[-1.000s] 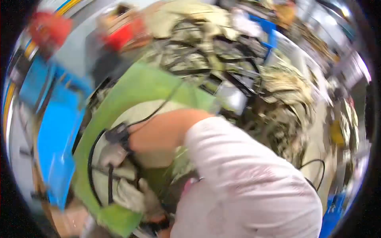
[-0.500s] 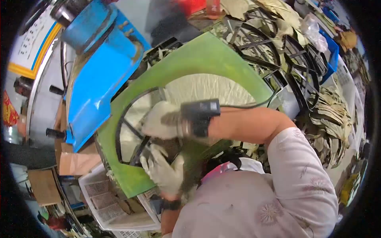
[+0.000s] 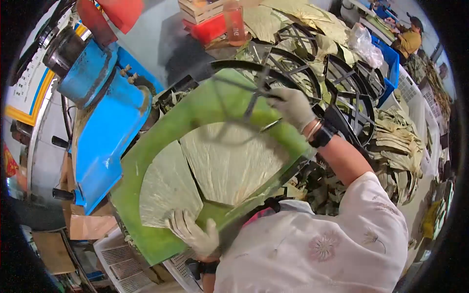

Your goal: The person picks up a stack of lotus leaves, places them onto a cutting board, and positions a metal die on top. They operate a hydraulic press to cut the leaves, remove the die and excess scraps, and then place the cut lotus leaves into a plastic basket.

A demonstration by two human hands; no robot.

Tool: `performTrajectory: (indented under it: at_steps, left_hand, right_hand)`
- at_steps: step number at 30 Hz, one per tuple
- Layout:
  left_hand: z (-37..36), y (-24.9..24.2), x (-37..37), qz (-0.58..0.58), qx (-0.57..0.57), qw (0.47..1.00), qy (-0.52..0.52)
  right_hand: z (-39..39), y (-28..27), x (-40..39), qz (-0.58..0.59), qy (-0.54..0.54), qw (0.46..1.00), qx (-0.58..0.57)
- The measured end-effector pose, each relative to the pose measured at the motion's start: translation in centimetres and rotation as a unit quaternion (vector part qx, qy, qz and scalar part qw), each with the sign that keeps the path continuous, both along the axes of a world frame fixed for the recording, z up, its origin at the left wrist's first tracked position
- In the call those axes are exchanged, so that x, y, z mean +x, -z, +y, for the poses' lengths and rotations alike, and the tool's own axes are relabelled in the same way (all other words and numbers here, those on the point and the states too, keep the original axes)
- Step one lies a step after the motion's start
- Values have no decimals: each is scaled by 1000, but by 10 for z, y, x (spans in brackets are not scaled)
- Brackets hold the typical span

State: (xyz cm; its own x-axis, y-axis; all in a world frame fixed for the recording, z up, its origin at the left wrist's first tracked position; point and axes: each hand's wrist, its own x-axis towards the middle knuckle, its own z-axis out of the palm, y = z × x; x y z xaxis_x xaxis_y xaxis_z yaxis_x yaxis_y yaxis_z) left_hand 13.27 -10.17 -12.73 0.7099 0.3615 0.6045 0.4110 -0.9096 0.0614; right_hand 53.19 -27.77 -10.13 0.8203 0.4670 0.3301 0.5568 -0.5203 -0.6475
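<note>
A green board (image 3: 161,117) bears two fan-shaped pale leaf pieces, a small one (image 3: 168,188) at the left and a larger one (image 3: 232,161) beside it, with a narrow dark gap between them. My left hand (image 3: 193,233), in a pale glove, lies with fingers spread on the lower edge of the smaller piece. Above the board's upper right part, my right hand (image 3: 293,107), also gloved, grips a dark spoked frame (image 3: 253,97), blurred by motion. Its fingers are wrapped round the frame's hub side.
Blue machine (image 3: 105,132) with handles stands at the left. More black frames (image 3: 349,93) lie over leaf scraps at the upper right, near a blue crate (image 3: 388,63). White baskets (image 3: 129,259) sit below the board. A person (image 3: 409,39) is far off at the upper right.
My right hand has lifted the dark frame off the leaf pieces and carried it up and right. My left hand has moved slightly down, its fingers on the smaller piece. The view has shifted.
</note>
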Motion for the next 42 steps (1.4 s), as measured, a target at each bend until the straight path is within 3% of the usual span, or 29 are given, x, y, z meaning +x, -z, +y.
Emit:
performTrajectory:
  at_steps: [2, 4, 6, 10, 12, 14, 17, 19, 20, 22, 25, 29, 32, 33, 35, 36, 37, 38, 40, 42]
  left_hand:
    - [0, 5, 6, 24, -10, 1000, 9]
    - [1, 7, 10, 18, -10, 1000, 6]
    - [2, 9, 12, 15, -7, 1000, 4]
    - [2, 7, 12, 26, -33, 999, 9]
    - [-1, 4, 10, 44, -44, 998, -7]
    - [2, 5, 10, 35, -55, 997, 28]
    - [1, 7, 6, 45, -41, 998, 31]
    - [-1, 4, 6, 34, -33, 998, 39]
    - [-3, 4, 6, 26, -24, 998, 59]
    - [-9, 10, 6, 10, -23, 998, 65]
    - [-13, 8, 13, 21, -43, 982, 184]
    - [-14, 12, 20, 11, -76, 972, 223]
    - [-5, 22, 20, -30, -63, 965, 254]
    - [-4, 16, 20, -72, -119, 954, 266]
    - [3, -1, 13, -122, -170, 947, 242]
    - [8, -12, 9, -166, -217, 935, 227]
    - [15, -30, 2, -188, -283, 920, 197]
    - [18, -25, -2, -189, -283, 921, 192]
    - [24, -13, -8, -382, -525, 751, 120]
    - [37, -25, -35, -345, -548, 757, 88]
  right_hand:
    - [-29, 19, 41, 75, 101, 992, -26]
    - [-57, 41, 72, 28, 140, 989, -26]
    - [-71, 44, 83, 54, 205, 974, -82]
    - [-80, 62, 91, 41, 229, 967, -103]
    - [-67, 43, 83, -51, 171, 973, -146]
    - [-34, 19, 65, -146, 102, 980, -87]
    - [28, -11, 18, -77, -145, 986, -6]
    - [67, -19, -23, -86, -239, 966, -38]
    - [82, -16, -36, -89, -245, 965, -37]
    - [104, 1, -56, -120, -217, 955, -165]
    - [107, 8, -87, -113, -178, 954, -213]
    - [77, 4, -125, -102, -187, 961, -176]
    - [51, -1, -129, -18, -195, 962, -191]
    - [41, 5, -120, 99, -191, 970, -109]
    - [27, -6, -101, 292, -228, 928, 48]
    - [24, -29, -98, 367, -268, 883, 120]
    - [40, -66, -127, 495, -229, 802, 242]
    - [51, -73, -124, 497, -331, 741, 308]
    - [74, -81, -131, 384, -353, 806, 280]
    - [108, -65, -150, 275, -421, 838, 210]
